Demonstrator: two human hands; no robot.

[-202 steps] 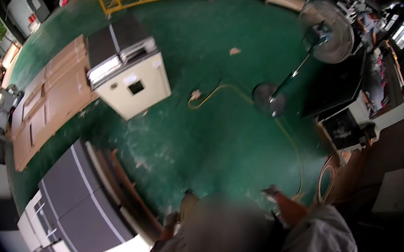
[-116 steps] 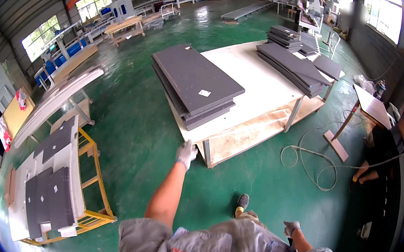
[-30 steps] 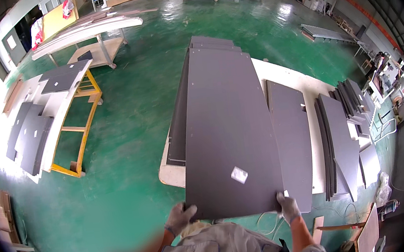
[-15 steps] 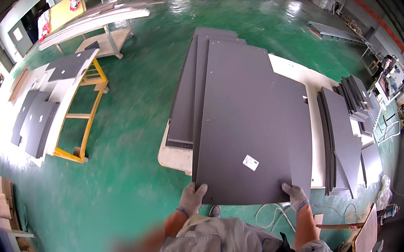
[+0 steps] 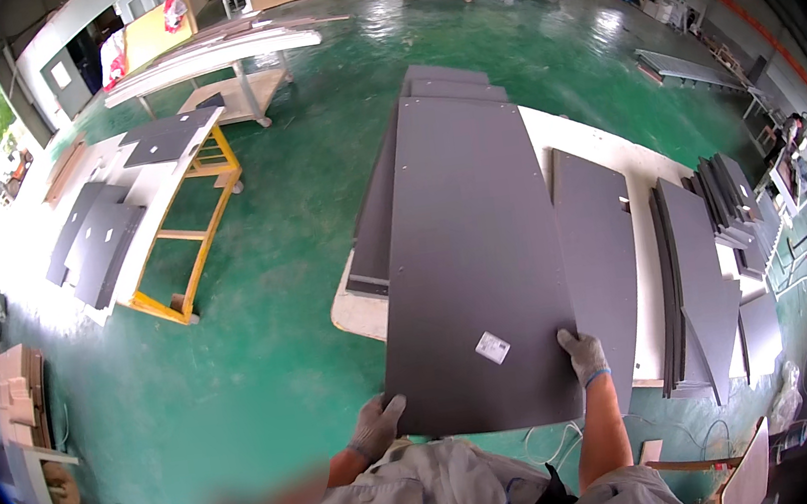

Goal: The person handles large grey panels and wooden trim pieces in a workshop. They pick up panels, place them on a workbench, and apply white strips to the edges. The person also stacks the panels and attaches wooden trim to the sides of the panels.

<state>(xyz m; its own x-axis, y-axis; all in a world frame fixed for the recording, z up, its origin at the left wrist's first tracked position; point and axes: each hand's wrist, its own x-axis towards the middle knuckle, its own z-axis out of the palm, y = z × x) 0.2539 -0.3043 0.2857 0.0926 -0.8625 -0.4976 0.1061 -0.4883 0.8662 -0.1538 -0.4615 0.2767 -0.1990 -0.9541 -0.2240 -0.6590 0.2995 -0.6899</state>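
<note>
Both my hands, in pale work gloves, hold a large dark grey panel [image 5: 472, 233] with a white label [image 5: 492, 347] near its close end. My left hand [image 5: 377, 427] is closed on the near left corner. On the right edge, close to the near end, my right hand [image 5: 585, 355] grips with its thumb on top. The panel's far part lies over a stack of similar grey panels [image 5: 380, 205], and its near end reaches my body. Beside it on the right, another grey panel [image 5: 598, 238] lies partly covered. Fingers under the board are hidden.
A white-topped table [image 5: 649, 156] bears the stacks, with several narrow grey boards [image 5: 694, 277] at its right. To the left stands a yellow-framed trolley [image 5: 182, 234] carrying grey pieces. Cables [image 5: 553, 443] lie on the green floor near my right side.
The held panel has shifted left and toward me, baring more of the panel on its right. My right hand has moved from the near edge up onto the right edge.
</note>
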